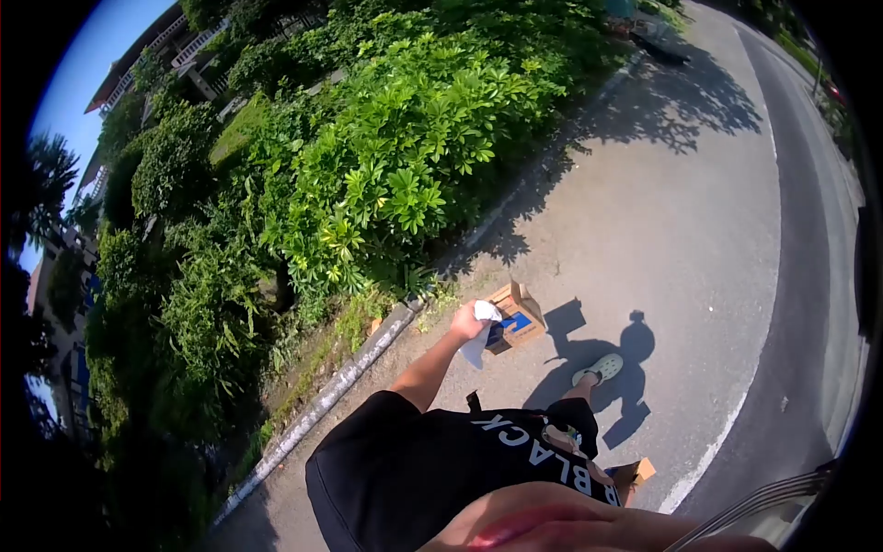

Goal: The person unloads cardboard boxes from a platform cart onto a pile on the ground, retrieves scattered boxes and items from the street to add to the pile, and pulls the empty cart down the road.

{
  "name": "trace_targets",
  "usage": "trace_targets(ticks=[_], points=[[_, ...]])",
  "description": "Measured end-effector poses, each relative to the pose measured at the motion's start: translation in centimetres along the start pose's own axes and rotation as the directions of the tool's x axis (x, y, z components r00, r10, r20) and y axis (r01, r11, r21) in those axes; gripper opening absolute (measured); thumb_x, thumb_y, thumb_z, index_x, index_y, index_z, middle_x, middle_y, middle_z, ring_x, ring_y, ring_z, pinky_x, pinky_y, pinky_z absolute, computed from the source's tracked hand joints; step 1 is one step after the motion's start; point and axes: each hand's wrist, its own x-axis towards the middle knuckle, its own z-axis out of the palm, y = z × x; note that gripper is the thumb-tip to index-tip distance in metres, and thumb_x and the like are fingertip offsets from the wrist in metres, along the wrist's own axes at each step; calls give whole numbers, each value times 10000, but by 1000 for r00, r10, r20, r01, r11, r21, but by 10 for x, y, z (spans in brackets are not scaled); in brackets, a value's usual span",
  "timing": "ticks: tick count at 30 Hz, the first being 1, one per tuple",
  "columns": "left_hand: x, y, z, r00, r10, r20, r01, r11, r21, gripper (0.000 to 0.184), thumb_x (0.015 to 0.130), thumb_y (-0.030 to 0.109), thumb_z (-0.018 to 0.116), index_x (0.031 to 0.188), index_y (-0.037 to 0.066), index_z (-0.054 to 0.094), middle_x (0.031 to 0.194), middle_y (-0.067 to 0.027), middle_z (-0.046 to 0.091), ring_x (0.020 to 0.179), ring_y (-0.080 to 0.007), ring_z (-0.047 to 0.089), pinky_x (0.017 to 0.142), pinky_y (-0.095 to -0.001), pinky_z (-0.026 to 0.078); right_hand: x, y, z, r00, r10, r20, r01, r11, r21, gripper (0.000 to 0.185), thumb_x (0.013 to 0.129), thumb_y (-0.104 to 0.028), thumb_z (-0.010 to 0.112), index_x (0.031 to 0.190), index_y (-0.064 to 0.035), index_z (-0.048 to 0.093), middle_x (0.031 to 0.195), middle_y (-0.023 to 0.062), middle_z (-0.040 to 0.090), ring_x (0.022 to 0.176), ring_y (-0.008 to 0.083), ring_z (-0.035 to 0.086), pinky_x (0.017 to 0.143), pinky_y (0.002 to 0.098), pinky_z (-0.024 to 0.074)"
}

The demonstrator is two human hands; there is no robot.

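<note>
My left hand [467,324] is closed at the side of an open cardboard box [521,317] with blue print and raised flaps. White crumpled material [474,352], cloth or paper, hangs from the same hand. On my other side, a second cardboard box [633,477] shows partly beyond my black shirt [405,474]. A small patch of skin, apparently my right hand [598,473], appears beside that box; its fingers are hidden. My shadow [602,354] on the pavement shows a box-like shape at each side.
A pale clog [602,369] is on my foot, on the sunlit concrete path [671,221]. Along the left runs a painted kerb [340,386] with dense green bushes [395,156] behind it. An asphalt road [805,276] with a white edge line curves along the right.
</note>
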Motion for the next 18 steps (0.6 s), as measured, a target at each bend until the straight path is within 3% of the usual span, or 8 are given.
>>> trace_targets(ticks=[5,6,7,8,11,12,15,18], points=[[111,95,66,998,-43,-36,34,975,-219,376,708,146,767,1031,18,623,932,-117,711,870,-236,690,790,-355,537,218,-45,-13,987,-102,122,58,946,320,341,957,-306,447,1073,-6,563,1034,186,660,904,295,675,711,395,572],[119,95,79,990,-138,-36,126,964,-235,387,713,150,768,1043,11,623,937,-116,712,874,-232,690,795,-355,536,264,-47,-12,972,-144,185,19,835,550,332,972,-290,428,1066,-5,570,1037,187,658,904,290,674,707,392,573],[129,91,88,977,-203,-57,188,960,-209,406,709,159,773,1054,6,624,950,-121,713,885,-230,690,801,-355,535,312,-49,-10,931,-214,297,-184,429,885,326,987,-274,408,1060,-4,576,1040,187,656,904,286,673,703,389,574],[141,84,105,964,-256,-72,239,953,-189,426,705,169,779,1065,0,625,962,-126,715,897,-229,690,808,-355,535,343,-72,-27,879,-298,373,-355,116,928,324,1002,-258,389,1053,-2,582,1043,188,653,905,282,673,700,386,575],[179,90,142,941,-332,-69,329,943,-55,494,668,227,799,1076,-1,638,1010,-187,705,960,-299,687,826,-378,539,455,-182,-117,869,-347,353,-69,622,780,559,1004,-398,418,1359,32,465,1145,147,651,997,229,650,853,345,530],[189,132,144,899,-436,-50,437,899,21,500,664,246,795,1071,-2,643,1003,-199,701,958,-330,682,826,-401,540,497,-204,-128,893,-386,233,147,737,660,536,1007,-393,414,1330,24,506,1138,139,651,1017,218,641,859,336,524],[249,147,201,841,-525,-127,533,845,39,512,643,263,789,1054,-11,652,974,-192,707,945,-327,687,816,-394,542,568,-326,-203,920,-316,230,-44,502,864,353,1028,-243,328,1070,1,579,1017,114,639,929,203,620,814,364,523],[340,163,258,809,-580,-96,583,813,9,542,628,258,794,1079,-4,648,1027,-182,701,991,-318,675,849,-400,529,715,-333,-140,912,-410,-23,268,550,791,320,1009,-282,406,1006,-4,564,922,132,644,819,233,624,743,386,519]])
